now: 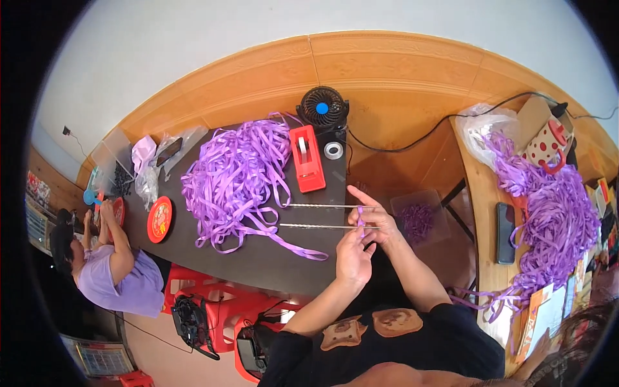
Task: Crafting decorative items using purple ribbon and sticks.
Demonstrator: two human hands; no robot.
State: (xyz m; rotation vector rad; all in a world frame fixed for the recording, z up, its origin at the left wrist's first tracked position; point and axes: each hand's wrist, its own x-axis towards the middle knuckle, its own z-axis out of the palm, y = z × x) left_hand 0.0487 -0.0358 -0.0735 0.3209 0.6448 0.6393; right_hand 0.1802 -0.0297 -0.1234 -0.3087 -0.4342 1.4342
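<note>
Two thin metal rods run side by side from the dark table, past its right edge, to my hands. A short piece of purple ribbon lies across the rods at their right ends. My left hand pinches the ribbon from the near side. Closed around the rod ends and ribbon is my right hand, its index finger stretched out to the far left. The fingers partly hide how the ribbon sits on the rods. Left of the rods lies a large heap of purple ribbon, with a loose strand trailing toward me.
On the dark table stand a red tape dispenser, a small black fan and a red plate. A clear bin holds purple pieces. At right are more ribbon, a phone and a dotted mug. Another person works at left.
</note>
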